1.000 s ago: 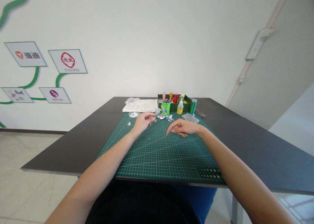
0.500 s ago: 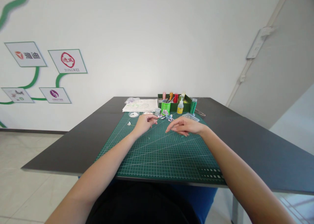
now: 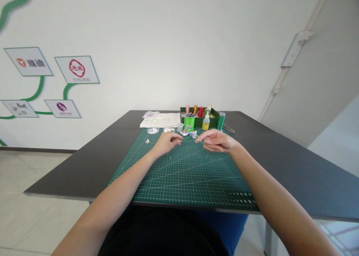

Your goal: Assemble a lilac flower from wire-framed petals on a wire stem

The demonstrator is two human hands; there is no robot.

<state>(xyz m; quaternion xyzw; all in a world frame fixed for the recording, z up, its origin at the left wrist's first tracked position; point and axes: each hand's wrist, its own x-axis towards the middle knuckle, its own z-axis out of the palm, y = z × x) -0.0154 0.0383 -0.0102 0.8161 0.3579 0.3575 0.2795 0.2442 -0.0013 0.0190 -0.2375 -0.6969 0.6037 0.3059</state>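
My left hand (image 3: 167,143) is closed, with thumb and index finger pinching a thin green wire-like strand (image 3: 187,138). The strand runs to the right, towards the fingertips of my right hand (image 3: 217,140). That hand is closed too, its index finger and thumb drawn together at the tips; what lies between them is too small to make out. Just behind the strand are small pale, shiny petal-like pieces (image 3: 184,133) and a pale flower-like piece (image 3: 194,134). Both hands are above the green cutting mat (image 3: 185,177).
A small white flower-like piece (image 3: 147,141) lies left on the mat. Behind are shallow dishes (image 3: 153,130), a green can (image 3: 189,122), a glue bottle (image 3: 206,122), a green glitter tube (image 3: 221,121), a white sheet stack (image 3: 159,120) and a dark green box (image 3: 214,121) with spools.
My right hand has moved slightly away from me, its fingers curling and its fingertips coming to the strand. My left hand has shifted slightly right, and the green strand now shows between the hands.
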